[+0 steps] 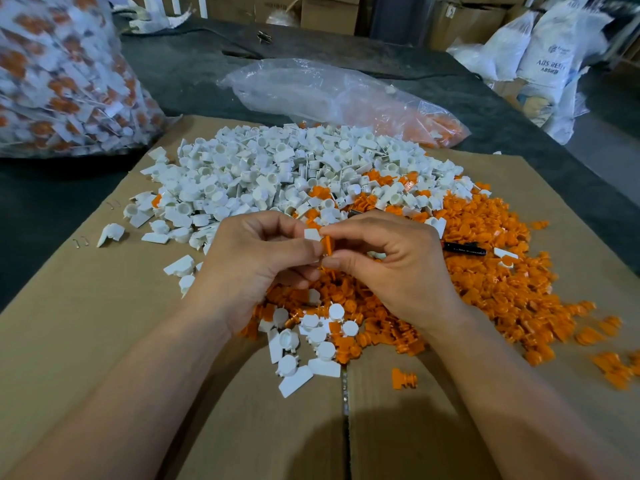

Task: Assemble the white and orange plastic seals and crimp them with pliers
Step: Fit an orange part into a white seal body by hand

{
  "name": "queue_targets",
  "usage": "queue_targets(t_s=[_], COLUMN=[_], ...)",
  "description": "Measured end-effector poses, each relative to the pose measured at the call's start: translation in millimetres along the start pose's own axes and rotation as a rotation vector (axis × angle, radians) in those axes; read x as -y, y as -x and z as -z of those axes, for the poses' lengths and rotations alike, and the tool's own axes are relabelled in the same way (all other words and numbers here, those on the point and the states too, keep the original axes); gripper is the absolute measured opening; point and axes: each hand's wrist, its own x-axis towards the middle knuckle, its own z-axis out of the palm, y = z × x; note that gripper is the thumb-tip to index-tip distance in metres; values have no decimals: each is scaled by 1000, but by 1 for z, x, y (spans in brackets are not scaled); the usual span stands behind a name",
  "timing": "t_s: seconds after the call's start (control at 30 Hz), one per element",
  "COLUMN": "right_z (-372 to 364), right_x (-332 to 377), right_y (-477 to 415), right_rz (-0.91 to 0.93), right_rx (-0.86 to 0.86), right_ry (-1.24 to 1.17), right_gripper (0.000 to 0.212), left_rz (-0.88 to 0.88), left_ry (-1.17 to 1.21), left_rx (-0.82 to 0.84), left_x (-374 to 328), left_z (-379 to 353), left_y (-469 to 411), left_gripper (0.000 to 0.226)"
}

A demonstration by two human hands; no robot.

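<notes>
Head view is showing the left hand (256, 261) pinching a white seal body (311, 234) while the right hand (394, 261) is pinching an orange insert (327, 245) against it, above the orange pile (491, 282) on the cardboard (86, 323).

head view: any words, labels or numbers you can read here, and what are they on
"ADS RESI…": on the white sack at the far right; blurred, so the letters are uncertain.
Line beneath it and the logo above it: too blurred to read.
Printed mark on the cardboard box at the back: too small to read.
</notes>
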Motion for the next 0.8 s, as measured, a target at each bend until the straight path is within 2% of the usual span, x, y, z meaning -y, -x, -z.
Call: queue_targets(t_s=[0.3, 0.5, 0.63, 0.8], right_z=[0, 0, -1, -1], right_x=[1, 2, 2, 4], right_y=[-1, 1, 1, 1], right_rz=[25, -91, -124, -126], right_rx=[5, 2, 19, 24], right_ry=[0, -113, -125, -126], right_gripper=[31, 43, 40, 39], left_rz=[-38, -60, -48, -42], left_ry=[-21, -30, -23, -29], left_rx=[10, 5, 11, 8], left_x=[1, 0, 0, 0], left_z=[0, 0, 0, 0], left_y=[1, 0, 0, 0], left_gripper=[11, 19, 8, 11])
